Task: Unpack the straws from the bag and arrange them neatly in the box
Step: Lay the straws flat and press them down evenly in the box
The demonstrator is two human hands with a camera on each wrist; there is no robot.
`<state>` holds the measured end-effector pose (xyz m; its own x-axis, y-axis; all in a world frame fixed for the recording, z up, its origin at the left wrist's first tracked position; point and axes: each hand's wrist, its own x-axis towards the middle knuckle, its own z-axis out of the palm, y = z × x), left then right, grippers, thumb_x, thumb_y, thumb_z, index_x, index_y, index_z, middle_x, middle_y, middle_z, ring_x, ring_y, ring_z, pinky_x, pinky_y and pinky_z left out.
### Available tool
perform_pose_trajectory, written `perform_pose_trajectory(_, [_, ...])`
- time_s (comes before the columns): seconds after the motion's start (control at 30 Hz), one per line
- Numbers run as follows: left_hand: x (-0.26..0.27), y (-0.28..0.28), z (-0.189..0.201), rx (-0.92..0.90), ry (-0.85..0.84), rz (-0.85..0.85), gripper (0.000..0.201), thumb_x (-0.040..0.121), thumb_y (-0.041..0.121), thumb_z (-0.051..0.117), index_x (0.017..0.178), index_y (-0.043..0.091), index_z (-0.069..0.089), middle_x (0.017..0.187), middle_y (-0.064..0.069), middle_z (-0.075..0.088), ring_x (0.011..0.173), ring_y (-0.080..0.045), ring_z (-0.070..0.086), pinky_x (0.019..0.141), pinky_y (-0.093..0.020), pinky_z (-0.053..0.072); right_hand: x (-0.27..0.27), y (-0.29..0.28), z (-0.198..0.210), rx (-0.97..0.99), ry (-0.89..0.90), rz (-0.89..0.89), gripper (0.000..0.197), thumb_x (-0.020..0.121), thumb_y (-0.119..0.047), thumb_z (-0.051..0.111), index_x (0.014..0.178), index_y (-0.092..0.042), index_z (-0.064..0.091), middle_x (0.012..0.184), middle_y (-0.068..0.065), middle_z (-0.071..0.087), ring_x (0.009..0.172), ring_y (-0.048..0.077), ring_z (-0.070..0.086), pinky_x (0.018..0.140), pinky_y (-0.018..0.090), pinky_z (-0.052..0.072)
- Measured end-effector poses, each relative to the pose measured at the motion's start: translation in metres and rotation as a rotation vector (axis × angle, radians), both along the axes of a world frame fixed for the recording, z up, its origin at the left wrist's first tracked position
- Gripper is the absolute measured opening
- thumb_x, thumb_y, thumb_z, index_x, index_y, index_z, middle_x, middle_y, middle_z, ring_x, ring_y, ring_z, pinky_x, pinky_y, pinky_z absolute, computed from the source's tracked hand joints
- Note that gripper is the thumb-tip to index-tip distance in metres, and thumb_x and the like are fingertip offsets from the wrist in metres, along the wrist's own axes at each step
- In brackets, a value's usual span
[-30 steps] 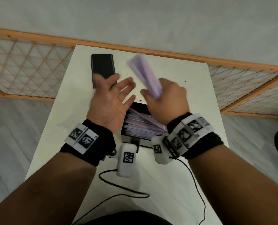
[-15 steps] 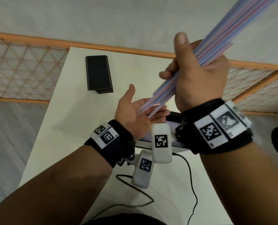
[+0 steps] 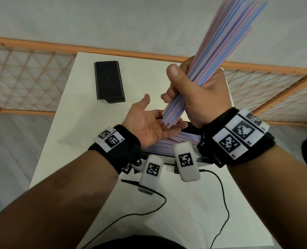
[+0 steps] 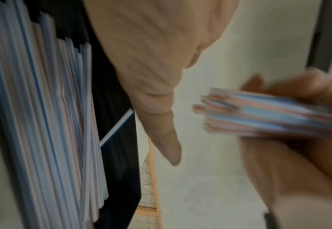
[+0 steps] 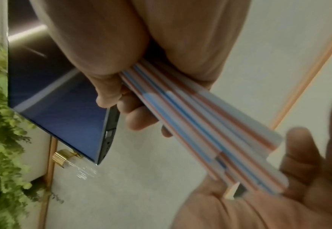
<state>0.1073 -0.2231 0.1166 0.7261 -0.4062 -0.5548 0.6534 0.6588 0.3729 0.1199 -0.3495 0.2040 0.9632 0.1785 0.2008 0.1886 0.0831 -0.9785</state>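
Above the box point(image 3: 190, 131), right hand point(image 3: 201, 97) grips straws point(image 3: 219, 51), ends resting on flat, unclenched left hand point(image 3: 149, 126).

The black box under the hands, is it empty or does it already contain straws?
Not empty. The box already holds a layer of striped straws lying lengthwise; how full it is cannot be told, as both hands cover much of it.

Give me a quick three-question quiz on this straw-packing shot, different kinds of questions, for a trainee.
1. True or false: the right hand grips a bundle of straws.
2. What sits under the bundle's lower ends? A) the open left hand B) the black lid C) the cable
3. Fill in: the box behind the hands already holds ____.

Key: 1 true; 2 A; 3 straws.
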Motion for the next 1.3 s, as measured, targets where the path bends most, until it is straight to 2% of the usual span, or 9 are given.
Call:
perform_pose_trajectory(0.17, [-0.003,-0.004,0.008,-0.067,-0.069,0.001,0.066,0.105,0.058,0.037,0.123,0.002,0.068,0.132,-0.022,0.064,0.127,-0.042,0.058,0.115,-0.067,0.031,-0.004,-0.004,-0.015,-0.203,-0.076,0.134,0.035,0.086,-0.011,0.074,0.073,0.013,0.053,0.06,0.031,0.055,0.057,0.044,0.06,0.053,0.055,0.051])
perform_pose_trajectory(0.3, [-0.006,-0.012,0.01,-0.061,-0.127,-0.028,0.053,0.104,0.049,0.043,0.117,0.009,0.075,0.137,-0.019,0.062,0.133,-0.04,0.055,0.11,-0.07,0.036,-0.006,-0.007,-0.024,-0.203,-0.075,0.156,0.036,0.086,-0.011,0.074,0.07,0.013,0.053,0.057,0.03,0.055,0.055,0.045,0.058,0.052,0.052,0.05])
perform_pose_trajectory(0.4, [-0.006,-0.016,0.014,0.059,-0.134,-0.035,0.055,0.108,0.038,0.036,0.087,0.01,0.079,0.088,-0.014,0.074,0.088,-0.027,0.076,0.075,-0.048,0.063,-0.01,-0.003,-0.035,-0.263,-0.033,0.19,0.032,0.084,-0.013,0.075,0.064,0.003,0.057,0.053,0.018,0.059,0.049,0.033,0.059,0.051,0.043,0.053])
perform_pose_trajectory(0.47, [-0.005,-0.015,0.016,0.173,-0.167,-0.044,0.072,0.111,0.038,0.028,0.064,0.014,0.077,0.063,-0.008,0.067,0.063,-0.018,0.072,0.059,-0.031,0.06,-0.014,-0.001,-0.043,-0.31,0.005,0.2,0.025,0.082,-0.015,0.077,0.064,-0.015,0.06,0.053,0.003,0.061,0.048,0.021,0.059,0.05,0.035,0.052])
perform_pose_trajectory(0.6, [0.003,0.003,0.018,0.377,-0.237,0.163,0.084,0.102,0.067,0.027,0.126,-0.005,0.064,0.12,-0.028,0.063,0.109,-0.038,0.064,0.097,-0.048,0.05,-0.001,-0.015,-0.044,-0.504,-0.008,0.163,0.026,0.084,-0.018,0.079,0.075,-0.037,0.064,0.064,-0.017,0.064,0.058,-0.001,0.061,0.059,0.018,0.046])
perform_pose_trajectory(0.77, [0.017,0.037,0.033,0.768,-0.621,0.575,0.052,0.098,0.057,0.038,0.111,0.015,0.065,0.105,-0.015,0.073,0.096,-0.033,0.074,0.092,-0.044,0.057,0.001,-0.036,-0.061,-1.259,0.023,0.243,0.016,0.086,-0.036,0.071,0.077,-0.028,0.06,0.063,-0.01,0.052,0.065,0.019,0.056,0.056,0.026,0.035])
perform_pose_trajectory(0.93, [0.003,0.041,0.028,1.503,-1.087,-0.086,0.042,0.095,0.058,0.049,0.064,0.031,0.059,0.056,0.013,0.055,0.057,-0.005,0.056,0.059,-0.025,0.04,-0.003,-0.038,-0.07,-1.237,0.029,0.263,0.023,0.084,-0.035,0.073,0.071,-0.036,0.054,0.062,-0.011,0.055,0.062,0.01,0.052,0.058,0.026,0.04])
perform_pose_trajectory(1.1, [-0.004,0.038,0.018,1.552,-0.951,-0.176,0.046,0.098,0.036,0.064,0.055,0.02,0.062,0.048,0.013,0.057,0.045,-0.001,0.056,0.048,-0.012,0.036,-0.004,-0.042,-0.074,-1.31,0.009,0.28,0.019,0.083,-0.042,0.072,0.092,-0.026,0.067,0.077,-0.003,0.064,0.077,0.022,0.06,0.066,0.032,0.05])
perform_pose_trajectory(1.3, [-0.007,0.022,0.007,1.522,-0.806,-0.132,0.032,0.088,0.024,0.072,0.06,0.01,0.073,0.055,-0.004,0.067,0.045,-0.011,0.063,0.05,-0.024,0.053,-0.009,-0.03,-0.076,-1.419,0.01,0.332,0.042,0.083,-0.065,0.062,0.096,-0.026,0.059,0.078,-0.005,0.056,0.078,0.021,0.057,0.06,0.028,0.037])
